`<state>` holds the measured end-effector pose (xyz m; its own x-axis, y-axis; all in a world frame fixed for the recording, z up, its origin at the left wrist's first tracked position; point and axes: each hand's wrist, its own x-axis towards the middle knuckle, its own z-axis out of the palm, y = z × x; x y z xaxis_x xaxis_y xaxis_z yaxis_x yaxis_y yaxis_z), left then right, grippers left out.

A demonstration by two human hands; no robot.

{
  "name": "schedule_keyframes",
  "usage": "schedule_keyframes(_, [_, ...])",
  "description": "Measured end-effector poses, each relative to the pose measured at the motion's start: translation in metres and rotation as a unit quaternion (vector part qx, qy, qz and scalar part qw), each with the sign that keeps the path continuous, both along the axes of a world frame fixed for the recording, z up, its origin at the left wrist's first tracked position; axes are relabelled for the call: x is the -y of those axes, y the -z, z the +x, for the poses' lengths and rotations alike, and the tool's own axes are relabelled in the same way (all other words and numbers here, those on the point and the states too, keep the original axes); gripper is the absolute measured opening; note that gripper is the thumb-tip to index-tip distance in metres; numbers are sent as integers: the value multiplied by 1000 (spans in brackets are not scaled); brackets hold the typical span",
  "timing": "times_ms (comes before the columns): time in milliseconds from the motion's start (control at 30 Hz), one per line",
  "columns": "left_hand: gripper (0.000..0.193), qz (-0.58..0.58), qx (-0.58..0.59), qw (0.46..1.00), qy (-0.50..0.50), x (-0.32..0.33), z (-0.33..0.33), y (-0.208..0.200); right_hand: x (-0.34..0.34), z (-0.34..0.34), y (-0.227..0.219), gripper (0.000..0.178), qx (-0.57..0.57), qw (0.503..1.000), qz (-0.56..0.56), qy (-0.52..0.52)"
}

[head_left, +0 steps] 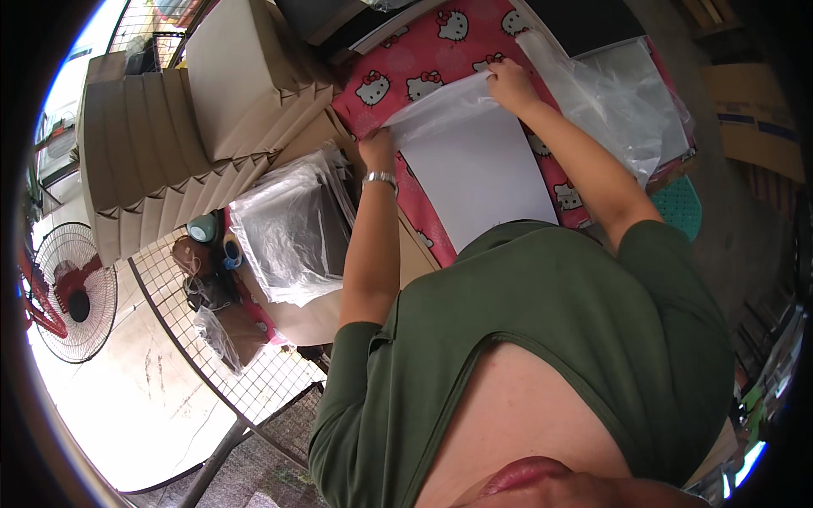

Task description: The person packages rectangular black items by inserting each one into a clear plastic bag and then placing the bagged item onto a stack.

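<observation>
Both hands on the clear plastic bag (pixel 440 114) atop the pink-clothed worktop (pixel 423 59): left hand (pixel 377 148) pinches its near-left corner, right hand (pixel 508 80) pinches its far edge, white sheet (pixel 478 173) inside.

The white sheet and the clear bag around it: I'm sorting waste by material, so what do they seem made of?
The white sheet looks like matte paper or thin card: flat, opaque, straight-edged, without shine. The clear bag looks like thin glossy plastic film: see-through, wrinkled, catching light. The left hand and right hand both grip its open end.
</observation>
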<state>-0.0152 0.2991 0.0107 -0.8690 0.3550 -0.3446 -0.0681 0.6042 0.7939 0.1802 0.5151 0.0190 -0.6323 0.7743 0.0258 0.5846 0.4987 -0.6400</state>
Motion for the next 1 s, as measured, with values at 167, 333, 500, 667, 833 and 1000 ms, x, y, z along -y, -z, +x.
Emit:
schedule_keyframes(167, [13,254,91,956,-111,32,21,-124,8,18,-129,22,-151,979,-133,-39])
schedule_keyframes(333, [17,195,138,970,34,91,46,-272,20,71,-239,20,-217,837,-477,-157])
schedule_keyframes(500, [11,124,321,939,0,122,71,-276,39,112,-219,27,-200,739,-622,-166])
schedule_keyframes(667, [8,181,523,833,-3,171,66,-154,60,145,-116,29,-179,648,-736,-76])
schedule_keyframes(833, [9,229,614,749,-93,209,95,14,70,180,19,22,-136,616,-776,27])
schedule_keyframes(1000, [20,182,416,891,21,210,126,36,73,178,21,37,44,803,-594,-24])
